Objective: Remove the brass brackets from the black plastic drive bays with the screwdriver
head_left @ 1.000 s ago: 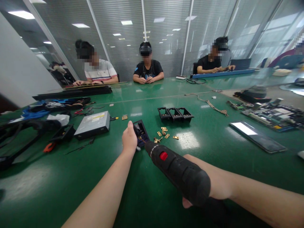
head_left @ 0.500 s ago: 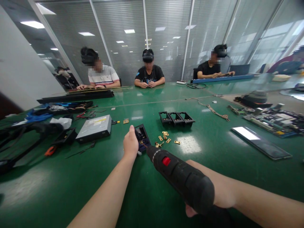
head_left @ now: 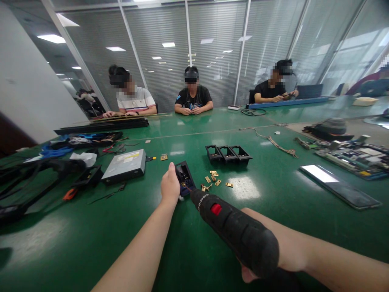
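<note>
My left hand (head_left: 170,183) is closed on the left side of a black plastic frame (head_left: 187,173), thumb along its edge, tilted above the green table. In my right hand (head_left: 253,227) is a black cordless drill (head_left: 237,231) with a red switch on top; most of the fingers are hidden beneath it. The drill's bit points into the lower part of the frame, near a small brass piece. Whether the tip touches a screw there I cannot make out. Just beyond the chuck lie several small brass plates (head_left: 218,182). Three similar black frames (head_left: 227,154) stand in a row farther back.
A silver optical drive (head_left: 124,165) sits on the left, beside black parts and an orange-tipped tool (head_left: 70,194). To the right are a dark glass panel (head_left: 340,186), circuit boards (head_left: 358,156) and a cord (head_left: 273,142). Several people sit across the green table (head_left: 121,227).
The whole view has shifted slightly, so everything appears a little lower and to the right. My hands, the frame and the drill keep the same position relative to each other.
</note>
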